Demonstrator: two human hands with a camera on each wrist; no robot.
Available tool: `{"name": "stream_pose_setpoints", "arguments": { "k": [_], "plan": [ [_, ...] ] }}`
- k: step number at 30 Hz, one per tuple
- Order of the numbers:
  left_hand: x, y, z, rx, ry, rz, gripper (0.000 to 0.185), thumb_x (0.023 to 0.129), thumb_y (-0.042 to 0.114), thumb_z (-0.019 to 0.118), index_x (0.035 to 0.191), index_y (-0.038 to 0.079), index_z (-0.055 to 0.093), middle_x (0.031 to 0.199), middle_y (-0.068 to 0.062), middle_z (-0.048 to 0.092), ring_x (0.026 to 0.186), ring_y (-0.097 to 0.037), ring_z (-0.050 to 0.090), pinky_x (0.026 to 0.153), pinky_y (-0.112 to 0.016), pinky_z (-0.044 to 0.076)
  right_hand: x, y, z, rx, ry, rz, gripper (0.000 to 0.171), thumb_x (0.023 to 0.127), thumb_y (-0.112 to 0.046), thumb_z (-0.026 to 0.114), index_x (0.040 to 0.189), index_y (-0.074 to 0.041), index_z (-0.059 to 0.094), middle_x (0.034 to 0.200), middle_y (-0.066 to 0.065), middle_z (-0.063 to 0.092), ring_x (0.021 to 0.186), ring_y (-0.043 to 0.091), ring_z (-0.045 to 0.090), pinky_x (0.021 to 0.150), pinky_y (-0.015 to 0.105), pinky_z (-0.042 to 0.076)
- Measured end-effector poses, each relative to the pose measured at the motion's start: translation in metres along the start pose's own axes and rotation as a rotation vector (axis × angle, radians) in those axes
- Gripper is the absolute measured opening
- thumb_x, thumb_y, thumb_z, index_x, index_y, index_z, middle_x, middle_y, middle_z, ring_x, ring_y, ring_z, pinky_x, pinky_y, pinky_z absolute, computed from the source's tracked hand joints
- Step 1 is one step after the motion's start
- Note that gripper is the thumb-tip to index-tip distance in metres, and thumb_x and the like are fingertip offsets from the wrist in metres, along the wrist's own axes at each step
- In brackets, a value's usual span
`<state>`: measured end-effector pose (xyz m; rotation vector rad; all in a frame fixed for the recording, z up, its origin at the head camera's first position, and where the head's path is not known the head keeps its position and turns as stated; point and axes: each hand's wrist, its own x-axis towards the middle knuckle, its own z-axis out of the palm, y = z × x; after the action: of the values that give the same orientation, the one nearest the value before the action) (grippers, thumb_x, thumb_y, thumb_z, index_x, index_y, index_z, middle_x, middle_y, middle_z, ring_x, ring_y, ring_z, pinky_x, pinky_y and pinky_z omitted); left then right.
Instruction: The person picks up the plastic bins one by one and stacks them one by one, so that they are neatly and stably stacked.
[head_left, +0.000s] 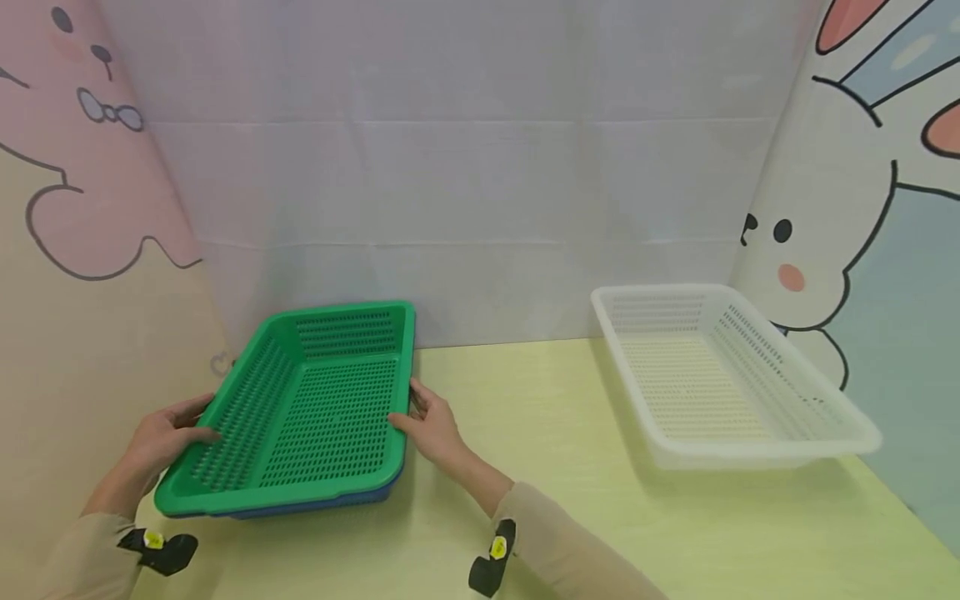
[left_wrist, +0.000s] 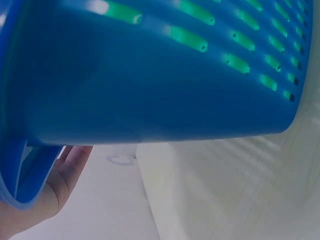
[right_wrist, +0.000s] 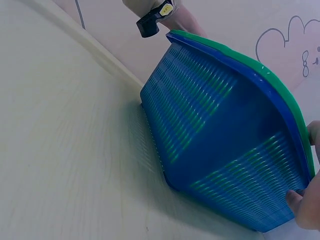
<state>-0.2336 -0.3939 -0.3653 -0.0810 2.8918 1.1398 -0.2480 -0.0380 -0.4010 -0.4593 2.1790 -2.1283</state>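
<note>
I see the table [head_left: 570, 417], pale yellow-green, running back to a white sheet, with cartoon-rabbit panels closing it in on both sides.

The white basket [head_left: 720, 375] sits toward the right edge of the table, near the back corner, well apart from my hands; nothing lies in it.

The green basket [head_left: 315, 408] is at the left edge of the table, nested inside a blue basket [right_wrist: 220, 150] of the same shape. From the head view only a blue sliver shows under the front rim; the right wrist view shows the blue shell wrapped around the green one, green showing through the slots. The pair is tilted, its near corner on the table and the rest raised, which I judge comes from being held by both long sides at once.

My right hand [head_left: 435, 429] grips the right rim, thumb over the green edge and fingertips [right_wrist: 295, 197] against the blue wall below, so it pinches both baskets together.

My left hand [head_left: 161, 437] holds the left rim, fingers curled onto the green wall; the left wrist view shows the palm under the blue rim.
</note>
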Motion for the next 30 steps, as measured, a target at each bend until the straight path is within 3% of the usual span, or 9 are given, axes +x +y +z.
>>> {"name": "stream_pose_setpoints", "arguments": {
  "k": [8, 16, 30],
  "plan": [
    [0.000, 0.014, 0.002, -0.010, -0.015, -0.015, 0.074, 0.083, 0.015, 0.061, 0.139, -0.010, 0.020, 0.133, -0.040, 0.027, 0.115, -0.052, 0.037, 0.076, -0.043, 0.050, -0.004, -0.008, -0.009, 0.008, -0.003, -0.007, 0.063, 0.086, -0.008, 0.058, 0.140, 0.004, 0.026, 0.143, 0.018, 0.029, 0.130, 0.029, 0.031, 0.102, 0.040, 0.031],
    [-0.001, 0.021, 0.004, 0.019, -0.034, -0.020, 0.073, 0.081, 0.011, 0.061, 0.137, -0.013, 0.021, 0.128, -0.043, 0.031, 0.101, -0.045, 0.054, 0.072, -0.039, 0.052, -0.018, -0.028, -0.014, 0.000, -0.003, -0.010, 0.061, 0.087, -0.006, 0.056, 0.139, 0.007, 0.026, 0.141, 0.024, 0.029, 0.129, 0.033, 0.031, 0.102, 0.041, 0.031],
    [0.000, 0.027, 0.007, 0.024, -0.044, -0.014, 0.073, 0.081, 0.012, 0.062, 0.137, -0.013, 0.022, 0.124, -0.042, 0.038, 0.096, -0.038, 0.058, 0.072, -0.039, 0.052, -0.021, -0.031, -0.022, -0.004, -0.014, -0.020, 0.061, 0.087, -0.007, 0.055, 0.138, 0.009, 0.025, 0.141, 0.025, 0.028, 0.129, 0.033, 0.030, 0.102, 0.041, 0.031]
  ]
}}
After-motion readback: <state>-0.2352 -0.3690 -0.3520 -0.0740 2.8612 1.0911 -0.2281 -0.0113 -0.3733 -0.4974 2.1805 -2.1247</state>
